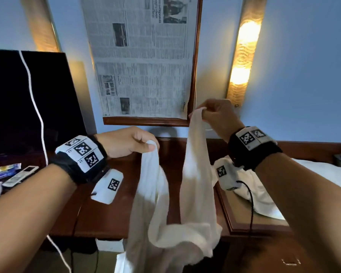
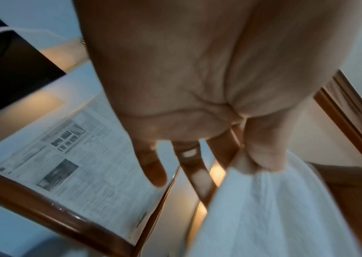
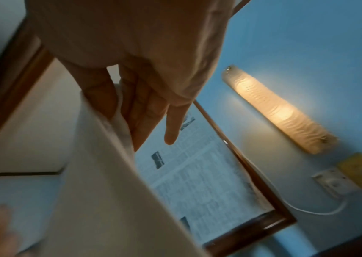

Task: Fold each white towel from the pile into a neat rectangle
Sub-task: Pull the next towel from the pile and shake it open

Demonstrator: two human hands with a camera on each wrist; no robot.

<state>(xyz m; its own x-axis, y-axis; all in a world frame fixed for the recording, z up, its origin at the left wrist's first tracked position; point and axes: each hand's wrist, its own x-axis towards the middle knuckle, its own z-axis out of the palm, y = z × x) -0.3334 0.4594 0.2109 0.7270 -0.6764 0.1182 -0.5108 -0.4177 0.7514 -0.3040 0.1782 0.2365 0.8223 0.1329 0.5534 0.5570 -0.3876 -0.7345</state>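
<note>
A white towel [image 1: 195, 186] hangs in the air in front of me, sagging in a U between both hands. My left hand [image 1: 126, 141] pinches one top corner between thumb and fingers; in the left wrist view the thumb [image 2: 265, 156] presses the cloth [image 2: 274, 217]. My right hand [image 1: 215, 115] holds the other corner higher up, and the towel [image 3: 100, 173] drapes down from the fingers [image 3: 144, 113] there. More white towels [image 1: 254, 192] lie in a heap on the table under my right forearm.
A dark wooden table [image 1: 110, 217] runs below the hands. At the left stand a black screen [image 1: 28, 99], a remote [image 1: 20, 176] and small packets. A framed newspaper [image 1: 144, 62] and a lit wall lamp [image 1: 244, 54] are on the blue wall.
</note>
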